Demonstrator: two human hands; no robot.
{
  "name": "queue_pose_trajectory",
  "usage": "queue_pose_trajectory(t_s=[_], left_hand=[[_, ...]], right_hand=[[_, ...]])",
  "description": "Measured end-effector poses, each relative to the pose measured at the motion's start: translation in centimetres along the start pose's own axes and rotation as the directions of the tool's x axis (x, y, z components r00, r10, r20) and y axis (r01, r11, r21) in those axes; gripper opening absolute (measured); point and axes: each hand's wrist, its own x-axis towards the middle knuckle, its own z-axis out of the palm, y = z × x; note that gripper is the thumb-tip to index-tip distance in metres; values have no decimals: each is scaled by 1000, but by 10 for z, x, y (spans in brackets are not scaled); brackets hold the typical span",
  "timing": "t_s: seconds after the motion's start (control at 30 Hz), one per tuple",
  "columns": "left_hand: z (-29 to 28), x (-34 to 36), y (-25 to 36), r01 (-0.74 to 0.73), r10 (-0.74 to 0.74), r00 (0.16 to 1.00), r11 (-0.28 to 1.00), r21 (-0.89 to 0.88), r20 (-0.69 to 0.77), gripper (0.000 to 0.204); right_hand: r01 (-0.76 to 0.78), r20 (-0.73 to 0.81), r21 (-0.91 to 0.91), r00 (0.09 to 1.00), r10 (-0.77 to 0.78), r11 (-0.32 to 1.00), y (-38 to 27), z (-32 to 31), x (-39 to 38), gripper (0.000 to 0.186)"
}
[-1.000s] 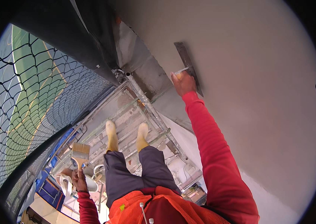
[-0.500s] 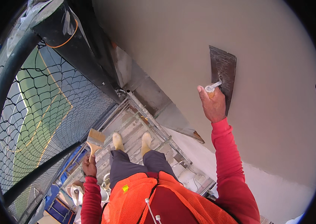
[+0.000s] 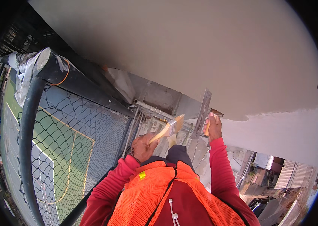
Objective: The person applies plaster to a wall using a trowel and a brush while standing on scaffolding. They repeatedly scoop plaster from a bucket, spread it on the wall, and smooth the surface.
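My left hand [image 3: 144, 147] is closed round the wooden handle of a wide paintbrush [image 3: 169, 128], its pale bristles tilted up and to the right. A short gap to the right, my right hand [image 3: 214, 127] grips the handle of a plastering trowel [image 3: 203, 113]. The trowel's flat, dark, plaster-stained blade is seen nearly edge-on, between the brush and the wall's lower edge. Brush and trowel are close but apart. Smooth grey-brown plaster covers the wall [image 3: 211, 49] ahead, ending in a ragged line above a whiter band [image 3: 275, 132] at the right.
To the left stands a chain-link fence [image 3: 80, 143] with a dark post [image 3: 80, 90], a sports court behind it. Scaffold pipes [image 3: 155, 110] and planks [image 3: 200, 150] lie below me. Far down at the lower right are a corrugated roof [image 3: 290, 175] and the ground.
My right hand has brought the trowel off the plastered wall, down and toward my left. My left hand has lifted the brush up and right toward it. My view has swung rightward.
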Motion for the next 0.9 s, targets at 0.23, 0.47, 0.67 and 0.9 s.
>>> queue_pose_trajectory(t_s=[0.23, 0.47, 0.67, 0.9], left_hand=[[5, -7, 14, -225, 207, 962, 970, 90, 177, 22], [45, 37, 2, -173, 75, 961, 914, 367, 265, 21], [105, 98, -56, -172, 7, 956, 822, 543, 292, 23], [40, 82, -154, 4, -280, 926, 677, 736, 252, 35]], right_hand=[[-339, 70, 534, 930, 360, 774, 95, 30, -31, 38], [-589, 301, 563, 800, 520, 580, 131, 46, -90, 36], [-496, 303, 709, 856, 419, 501, 123, 11, -87, 34], [-171, 81, 952, 941, 329, 255, 175, -59, -22, 37]])
